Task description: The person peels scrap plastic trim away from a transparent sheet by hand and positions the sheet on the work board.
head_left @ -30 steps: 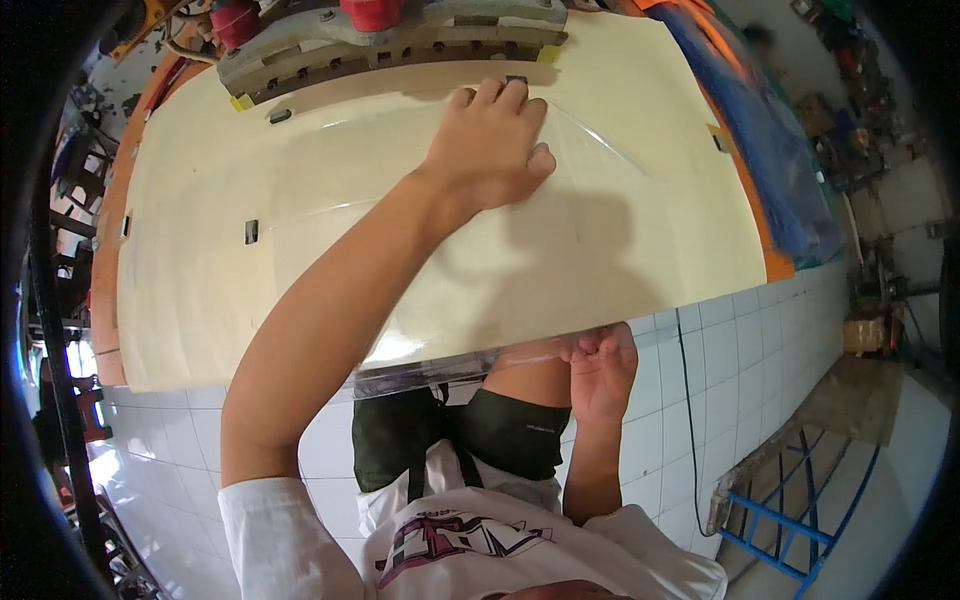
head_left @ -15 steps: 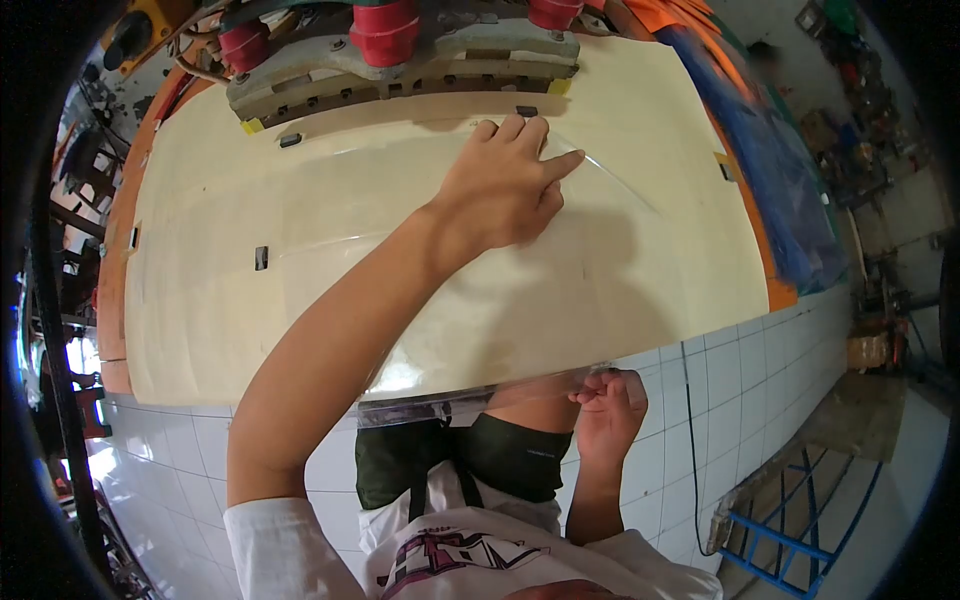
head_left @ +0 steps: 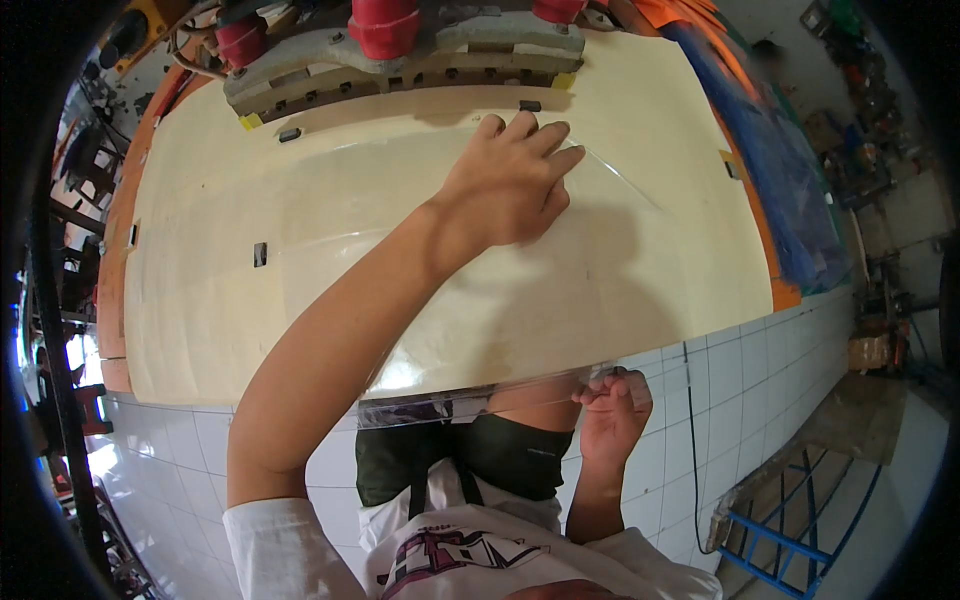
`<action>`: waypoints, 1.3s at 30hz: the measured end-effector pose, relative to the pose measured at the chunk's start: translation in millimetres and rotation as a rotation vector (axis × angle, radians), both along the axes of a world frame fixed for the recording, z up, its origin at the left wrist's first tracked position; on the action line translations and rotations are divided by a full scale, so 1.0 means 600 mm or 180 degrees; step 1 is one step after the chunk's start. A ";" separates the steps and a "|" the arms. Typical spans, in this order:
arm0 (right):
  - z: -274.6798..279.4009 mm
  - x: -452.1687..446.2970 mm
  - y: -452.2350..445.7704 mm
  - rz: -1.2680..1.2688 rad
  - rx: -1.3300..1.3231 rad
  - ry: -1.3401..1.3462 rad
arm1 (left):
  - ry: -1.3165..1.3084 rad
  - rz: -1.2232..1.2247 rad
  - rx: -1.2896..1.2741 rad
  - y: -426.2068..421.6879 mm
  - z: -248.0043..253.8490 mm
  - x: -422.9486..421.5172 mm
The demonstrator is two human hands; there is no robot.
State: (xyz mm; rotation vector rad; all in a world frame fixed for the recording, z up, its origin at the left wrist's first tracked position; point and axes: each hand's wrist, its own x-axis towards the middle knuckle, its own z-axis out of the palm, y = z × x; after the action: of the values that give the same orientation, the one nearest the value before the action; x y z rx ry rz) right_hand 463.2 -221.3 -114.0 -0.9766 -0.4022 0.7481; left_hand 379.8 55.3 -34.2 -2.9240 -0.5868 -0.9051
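A clear plastic sheet point(head_left: 465, 407) lies over the cream board on the table, and its near edge hangs past the front. My left hand point(head_left: 510, 180) rests flat on the sheet near the far side, fingers spread, just below a small dark block point(head_left: 529, 106). Down at the front edge, my right hand point(head_left: 611, 405) has its fingers curled around the corner of the plastic sheet. Other small dark blocks sit on the board at the left, one beside the sheet's faint crease point(head_left: 260, 254). The sheet's full outline is hard to see.
A heavy metal press bar point(head_left: 400, 80) with red fittings stands across the table's back. Blue plastic point(head_left: 780, 190) and orange material point(head_left: 700, 25) lie along the right edge. A blue metal frame point(head_left: 790, 545) is on the floor at the lower right.
The fingers of my left hand have spread wider, staying at about the same place. My right hand has shifted slightly to the right with the sheet's corner.
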 end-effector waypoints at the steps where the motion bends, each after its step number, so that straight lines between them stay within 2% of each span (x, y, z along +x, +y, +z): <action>1: 0.003 -0.001 0.001 0.0000 -0.0005 0.0000 | 0.0044 0.0039 0.0029 -0.001 0.000 0.000; 22: 0.010 0.005 -0.011 0.0185 -0.0067 -0.0220 | 0.0413 0.0328 0.0079 -0.002 -0.004 0.006; 39: 0.023 -0.008 -0.010 0.0046 -0.0262 -0.0313 | 0.0245 0.0306 0.0093 0.008 -0.020 0.009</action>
State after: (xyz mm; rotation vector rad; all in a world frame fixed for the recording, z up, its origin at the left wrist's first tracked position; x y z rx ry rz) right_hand 458.3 -227.5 -100.1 -1.0917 -0.4673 0.7360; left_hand 385.2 59.9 -46.3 -2.8617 -0.6961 -0.7807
